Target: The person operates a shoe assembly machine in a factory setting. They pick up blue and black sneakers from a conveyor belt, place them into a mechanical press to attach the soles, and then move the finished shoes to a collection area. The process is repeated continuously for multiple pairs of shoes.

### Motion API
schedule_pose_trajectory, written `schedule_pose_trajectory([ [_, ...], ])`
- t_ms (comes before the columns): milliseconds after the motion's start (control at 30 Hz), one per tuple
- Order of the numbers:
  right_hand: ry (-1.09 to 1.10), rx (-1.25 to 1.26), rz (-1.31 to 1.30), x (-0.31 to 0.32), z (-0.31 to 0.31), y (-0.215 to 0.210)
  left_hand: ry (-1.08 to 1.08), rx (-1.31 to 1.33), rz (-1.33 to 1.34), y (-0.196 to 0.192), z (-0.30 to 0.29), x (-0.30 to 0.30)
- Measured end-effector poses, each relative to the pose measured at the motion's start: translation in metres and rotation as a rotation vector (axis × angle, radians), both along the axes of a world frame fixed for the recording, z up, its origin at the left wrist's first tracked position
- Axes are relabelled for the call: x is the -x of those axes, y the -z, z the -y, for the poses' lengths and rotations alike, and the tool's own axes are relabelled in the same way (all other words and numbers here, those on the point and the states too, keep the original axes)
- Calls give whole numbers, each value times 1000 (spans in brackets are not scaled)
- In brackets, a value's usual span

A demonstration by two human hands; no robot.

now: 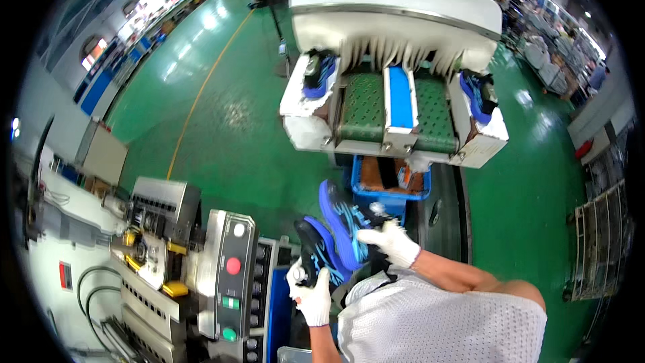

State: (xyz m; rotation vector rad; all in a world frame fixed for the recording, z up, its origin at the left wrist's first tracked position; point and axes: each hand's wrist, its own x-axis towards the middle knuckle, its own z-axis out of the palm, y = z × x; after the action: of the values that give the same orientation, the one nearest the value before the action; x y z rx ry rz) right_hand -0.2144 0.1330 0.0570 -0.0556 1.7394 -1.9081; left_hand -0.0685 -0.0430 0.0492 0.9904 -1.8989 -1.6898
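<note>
White knit gloves cover both of my hands. My left hand is closed round the heel end of a black sports shoe with a purple-blue sole and light blue marks. A matching shoe is gripped at its ankle end by my right hand, tilted so the purple-blue sole edge faces left. The two shoes are side by side in front of my body, soles toward each other, toes pointing away from me. Part of each shoe's heel is hidden behind my gloves.
Ahead stands a white conveyor machine with green belts and hanging strips. One shoe rests on each side ledge, left and right. Below is a blue bin. A control panel with buttons stands at my left.
</note>
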Motion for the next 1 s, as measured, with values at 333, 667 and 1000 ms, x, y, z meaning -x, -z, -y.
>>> schedule_pose_trajectory([
  [333,643,-961,-423,249,-133,-69,545,528,-161,-58,-36,414],
  [667,622,-1336,-768,411,-133,-17,848,708,-20,45,-59,544],
  [1000,-1031,-359,-305,164,110,177,-102,238,656,166,67,-47],
])
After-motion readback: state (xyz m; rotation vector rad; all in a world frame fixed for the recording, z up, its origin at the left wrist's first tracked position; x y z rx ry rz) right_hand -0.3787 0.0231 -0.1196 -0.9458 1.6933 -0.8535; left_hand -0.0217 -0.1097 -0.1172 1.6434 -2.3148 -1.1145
